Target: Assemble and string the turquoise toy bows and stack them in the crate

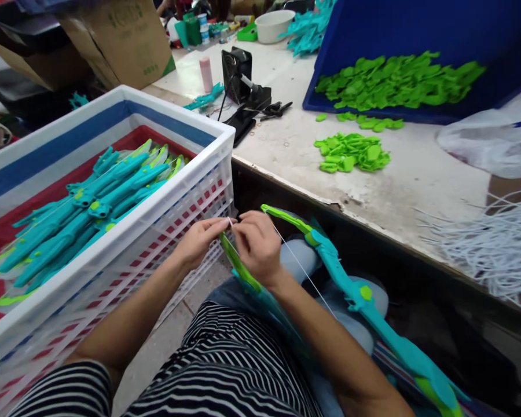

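Observation:
My left hand (202,238) and my right hand (259,246) meet above my lap, fingers pinched around a thin white string (231,221). They are at the green tip of a turquoise toy bow (243,269) that lies against my body, partly hidden by my right forearm. A second toy bow (362,292), turquoise with green ends, rests across my legs to the right, its own white string (301,266) running down from the tip. Whether the pinched string is looped over the tip is too small to tell.
On my left stands a white plastic crate (219,136) with several toy bows (87,202) inside. Across the worktable (282,168) are a small black fan (237,69), loose green pieces (351,152), a blue bin (399,32) of green pieces (399,81) and white strings (499,246).

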Demonstrator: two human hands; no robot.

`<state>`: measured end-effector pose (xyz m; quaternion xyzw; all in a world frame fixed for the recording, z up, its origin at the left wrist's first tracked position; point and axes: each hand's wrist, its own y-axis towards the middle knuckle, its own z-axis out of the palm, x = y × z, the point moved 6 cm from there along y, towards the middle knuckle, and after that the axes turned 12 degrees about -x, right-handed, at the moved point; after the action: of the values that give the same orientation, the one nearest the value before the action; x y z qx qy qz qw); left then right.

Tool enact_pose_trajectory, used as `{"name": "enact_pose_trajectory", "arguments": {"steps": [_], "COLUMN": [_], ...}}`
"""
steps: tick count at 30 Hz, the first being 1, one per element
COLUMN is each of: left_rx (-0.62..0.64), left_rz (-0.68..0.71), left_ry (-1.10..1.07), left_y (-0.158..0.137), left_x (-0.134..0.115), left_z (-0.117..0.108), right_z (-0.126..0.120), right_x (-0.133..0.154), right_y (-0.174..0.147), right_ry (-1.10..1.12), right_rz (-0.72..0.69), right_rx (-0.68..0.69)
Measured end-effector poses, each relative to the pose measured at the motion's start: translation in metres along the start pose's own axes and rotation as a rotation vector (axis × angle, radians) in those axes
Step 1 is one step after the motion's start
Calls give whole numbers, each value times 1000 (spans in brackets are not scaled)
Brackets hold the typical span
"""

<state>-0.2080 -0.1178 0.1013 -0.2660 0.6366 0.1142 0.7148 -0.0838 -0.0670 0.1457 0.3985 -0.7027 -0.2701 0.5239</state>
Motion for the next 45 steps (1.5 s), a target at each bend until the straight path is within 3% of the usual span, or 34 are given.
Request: {"name": "enact_pose_trajectory", "arguments": {"steps": [2, 6, 8, 12, 16, 21, 27, 32, 37, 45], "left_rx": [-60, -221, -235, -204, -147, -54, -176, -62, 6, 0], "left_rz": [-44, 177, 216, 21, -79, -138, -223, -280, -216, -86], "left_ry": [-37, 238, 242, -30, -118, -121, -163, -189, -58, 227], "left_y": [4, 0, -5, -9, -9, -10, -7, -4, -4, -6], "left_x": [-7, -33, -37, -20, -12, -14, -9, -10, -14, -17], "left_z": [-6, -20, -19, -8, -5, -6, -6, -6, -7, -8], "right_z": [11, 23, 24, 19, 18, 23, 24, 21, 20, 23], "right_x": [14, 6, 1, -3, -5, -5, -2, 0, 1, -4], "right_y": [-16, -27, -23, -10, -6, -9, -7, 6, 7, -9], "right_ry": [38, 114, 179, 221, 257, 313, 250, 232, 168, 129], "right_rz": [-25, 103, 180, 361, 452, 382, 291, 131, 62, 108], "right_rx": [58, 73, 23, -67, -39, 34, 124, 194, 245, 234]}}
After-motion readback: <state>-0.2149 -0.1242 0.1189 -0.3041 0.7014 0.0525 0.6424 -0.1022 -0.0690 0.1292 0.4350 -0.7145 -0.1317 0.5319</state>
